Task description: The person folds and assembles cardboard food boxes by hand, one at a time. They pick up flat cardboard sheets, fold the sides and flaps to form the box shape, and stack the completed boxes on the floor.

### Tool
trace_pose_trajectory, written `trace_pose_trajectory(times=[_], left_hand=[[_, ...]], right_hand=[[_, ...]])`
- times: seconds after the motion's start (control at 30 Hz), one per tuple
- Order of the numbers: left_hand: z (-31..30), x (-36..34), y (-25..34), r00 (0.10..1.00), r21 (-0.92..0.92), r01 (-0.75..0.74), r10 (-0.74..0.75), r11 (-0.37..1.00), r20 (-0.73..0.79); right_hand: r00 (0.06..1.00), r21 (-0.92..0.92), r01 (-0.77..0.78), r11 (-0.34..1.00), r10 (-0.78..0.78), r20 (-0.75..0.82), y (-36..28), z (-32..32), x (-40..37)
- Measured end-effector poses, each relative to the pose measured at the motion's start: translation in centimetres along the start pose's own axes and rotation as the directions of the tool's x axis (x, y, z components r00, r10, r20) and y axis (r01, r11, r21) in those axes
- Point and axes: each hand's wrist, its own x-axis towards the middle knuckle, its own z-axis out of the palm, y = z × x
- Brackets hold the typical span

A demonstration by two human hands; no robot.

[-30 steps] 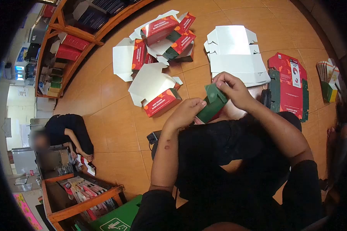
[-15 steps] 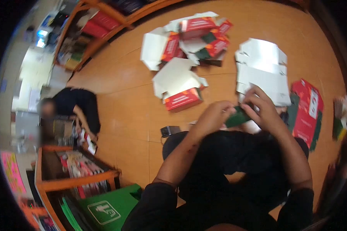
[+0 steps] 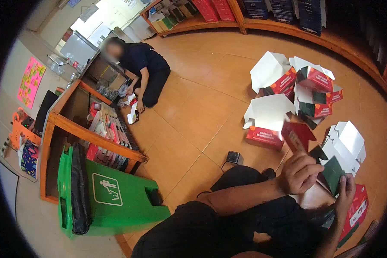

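A red and dark green carton, partly folded, is held up between my two hands at the right. My left hand has its fingers curled on the carton beside the red panel. Thumb and fingers of my right hand pinch the green flap's lower edge. Beyond them, several part-folded red and white boxes lie in a group on the floor. Flat white cartons lie partly behind the held one. Near my right forearm is a flat red carton.
A small black cube with a cable sits on the floor. A green bin stands at the lower left beside a wooden shelf. Another person crouches farther back at the left. More shelves line the top.
The view has swung left, so the boxes appear farther right. The carton in my hands has been raised, and its red panel now shows.
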Motion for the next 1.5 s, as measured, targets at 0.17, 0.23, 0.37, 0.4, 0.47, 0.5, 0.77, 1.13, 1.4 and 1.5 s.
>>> trace_pose_trajectory(times=[0.17, 0.23, 0.37, 0.4, 0.47, 0.5, 0.77, 1.13, 1.4, 1.5], left_hand=[[1.8, -1.4, -1.7, 0.842, -0.148, 0.517, -0.470, 0.843, 0.264], [2.2, -1.1, -2.1, 0.792, 0.174, 0.470, -0.500, 0.866, 0.351], [1.4, 0.1, -2.3, 0.660, 0.081, 0.634, -0.593, 0.769, 0.462], [1.4, -0.4, -3.0, 0.638, 0.074, 0.652, -0.599, 0.754, 0.484], [1.5, -0.8, -3.6, 0.570, 0.002, 0.741, -0.631, 0.671, 0.527], [1.5, -0.8, -3.7, 0.519, -0.055, 0.805, -0.655, 0.591, 0.549], [2.4, 0.3, -0.7, 0.525, 0.327, 0.504, -0.584, 0.799, 0.619], [3.0, -1.3, -2.0, 0.628, 0.141, 0.576, -0.546, 0.805, 0.554], [3.2, -1.5, -1.3, 0.624, 0.041, 0.617, -0.521, 0.786, 0.582], [3.2, -1.3, -1.0, 0.571, 0.026, 0.665, -0.531, 0.746, 0.626]], right_hand=[[0.969, 0.092, 0.134, 0.987, -0.111, -0.219, 1.3, 0.6, -0.1], [0.976, -0.082, 0.098, 0.992, -0.112, -0.188, 2.3, 0.9, -0.5], [0.994, -0.144, 0.108, 0.984, -0.104, 0.033, -0.2, 2.2, -0.4], [0.992, -0.131, 0.117, 0.984, -0.110, 0.065, -0.9, 2.4, -0.3], [0.986, -0.087, 0.140, 0.986, -0.131, 0.103, -1.1, 2.5, -0.1], [0.983, -0.057, 0.157, 0.986, -0.150, 0.108, -0.8, 2.6, 0.0], [0.964, -0.086, 0.197, 0.977, -0.177, 0.199, -0.3, 3.0, 0.2], [0.925, -0.206, 0.362, 0.909, -0.323, 0.199, -0.6, 2.6, 0.1], [0.919, -0.244, 0.368, 0.897, -0.310, 0.244, -0.4, 2.6, 0.1], [0.908, -0.256, 0.399, 0.880, -0.340, 0.246, -0.5, 2.7, -0.1]])
